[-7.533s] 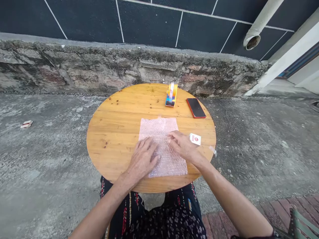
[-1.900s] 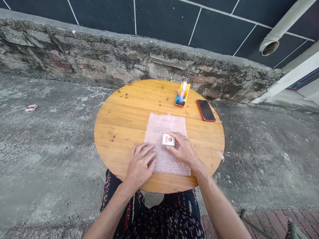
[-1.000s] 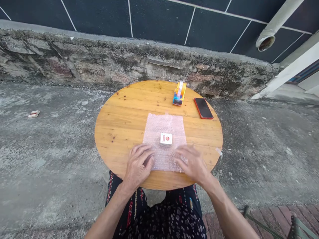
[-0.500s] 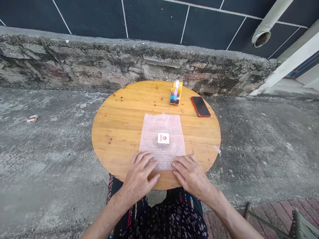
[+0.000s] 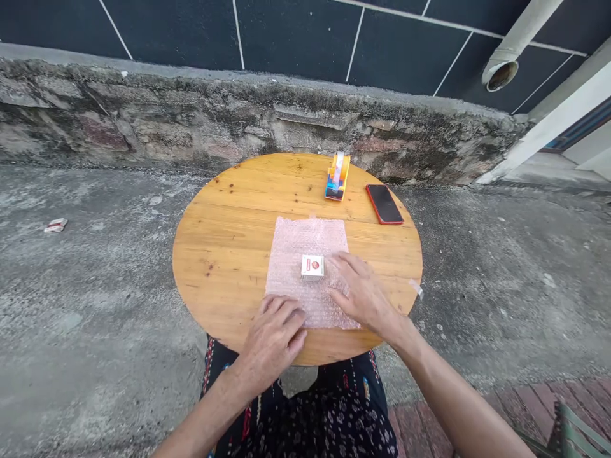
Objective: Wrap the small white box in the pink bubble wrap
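A small white box (image 5: 312,268) with red print sits on a sheet of pinkish bubble wrap (image 5: 291,245), which lies flat on a round wooden table (image 5: 219,235). My right hand (image 5: 361,291) reaches over the sheet's right side, thumb and fingers apart around nothing. Its fingertips are just right of the box, with a small gap between. On the near left corner of the wrap rests my left hand (image 5: 277,331), fingers loosely bent and laid down on the sheet, thumb toward the table's near edge.
Toward the table's far edge stands a yellow and blue tape dispenser (image 5: 337,177) with a tape roll. A phone in a red case (image 5: 384,204) lies right of it. A strip of clear tape (image 5: 417,288) hangs from the right edge. Behind the table runs a stone wall base (image 5: 191,127).
My right hand has moved forward from the wrap's near right corner to beside the box, its fingers opening. My left hand has barely shifted. The box stays in place.
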`<state>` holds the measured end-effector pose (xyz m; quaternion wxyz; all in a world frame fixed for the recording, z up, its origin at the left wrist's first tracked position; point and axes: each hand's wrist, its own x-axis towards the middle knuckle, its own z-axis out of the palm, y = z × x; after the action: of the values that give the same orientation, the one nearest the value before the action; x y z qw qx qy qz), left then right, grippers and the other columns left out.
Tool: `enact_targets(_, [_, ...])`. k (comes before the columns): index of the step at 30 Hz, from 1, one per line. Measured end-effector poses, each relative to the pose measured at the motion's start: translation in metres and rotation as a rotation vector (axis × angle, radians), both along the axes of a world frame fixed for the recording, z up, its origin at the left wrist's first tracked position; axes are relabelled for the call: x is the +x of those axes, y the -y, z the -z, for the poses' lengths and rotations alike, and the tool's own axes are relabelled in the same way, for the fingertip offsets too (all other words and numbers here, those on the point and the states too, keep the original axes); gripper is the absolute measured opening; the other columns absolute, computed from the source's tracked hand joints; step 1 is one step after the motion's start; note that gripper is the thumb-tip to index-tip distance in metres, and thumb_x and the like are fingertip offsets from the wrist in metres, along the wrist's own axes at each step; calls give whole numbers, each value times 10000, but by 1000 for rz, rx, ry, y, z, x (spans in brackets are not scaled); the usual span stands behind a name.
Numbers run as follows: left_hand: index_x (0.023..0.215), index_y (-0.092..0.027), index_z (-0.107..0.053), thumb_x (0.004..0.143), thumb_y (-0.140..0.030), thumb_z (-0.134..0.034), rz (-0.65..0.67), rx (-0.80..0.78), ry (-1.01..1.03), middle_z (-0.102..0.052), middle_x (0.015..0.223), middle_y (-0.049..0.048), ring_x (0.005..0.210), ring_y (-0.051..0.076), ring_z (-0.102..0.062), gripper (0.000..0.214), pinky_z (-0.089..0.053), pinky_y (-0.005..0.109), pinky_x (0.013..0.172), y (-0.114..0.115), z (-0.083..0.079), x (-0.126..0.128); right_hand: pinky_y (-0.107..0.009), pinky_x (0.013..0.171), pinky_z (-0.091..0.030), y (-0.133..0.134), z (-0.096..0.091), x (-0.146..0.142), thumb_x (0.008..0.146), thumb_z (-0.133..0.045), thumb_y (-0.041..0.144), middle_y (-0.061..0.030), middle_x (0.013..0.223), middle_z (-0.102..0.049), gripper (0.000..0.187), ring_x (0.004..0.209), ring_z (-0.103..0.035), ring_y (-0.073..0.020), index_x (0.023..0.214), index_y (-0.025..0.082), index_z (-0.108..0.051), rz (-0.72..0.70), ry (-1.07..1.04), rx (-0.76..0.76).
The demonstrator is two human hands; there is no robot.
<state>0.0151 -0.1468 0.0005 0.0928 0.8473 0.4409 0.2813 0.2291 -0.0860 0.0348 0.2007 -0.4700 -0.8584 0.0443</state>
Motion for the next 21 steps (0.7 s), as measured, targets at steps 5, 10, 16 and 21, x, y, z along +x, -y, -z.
enact_targets(5, [871,-172,-630,884,-124,-507,47,67,-101,-649,1014,65,988,233,-557,133,-450,427,892,-2,1,1,-446,938,-435,-37,4,-11,803,-644,202,-117,1236,-623,481,1118,-575,-275,1266,169,-516,-108,-7,-84])
enact_targets(10, [851,-159,-637,877,-97,-503,72,95,-222,-637,1092,83,1063,255,-543,150,-458,430,927,0,6,-2,-432,905,-433,-41,5,-9,808,-620,172,-95,1202,-651,419,1088,-605,-257,1220,201,-553,-122,-44,-106])
enact_targets(16, [875,-136,-627,864,-71,-501,84,131,-321,-627,1105,105,1056,268,-540,142,-463,421,914,-2,9,1,-440,943,-435,-43,7,-8,801,-632,186,-99,1247,-626,476,1135,-583,-254,1265,200,-529,-143,-44,-133])
enact_targets(21, [886,-108,-620,867,-60,-479,107,197,-299,-643,1040,128,960,256,-574,151,-496,404,840,-5,7,2,-452,952,-423,-19,-7,-3,824,-645,252,-110,1295,-583,474,1173,-545,-266,1277,205,-513,-91,-73,-46])
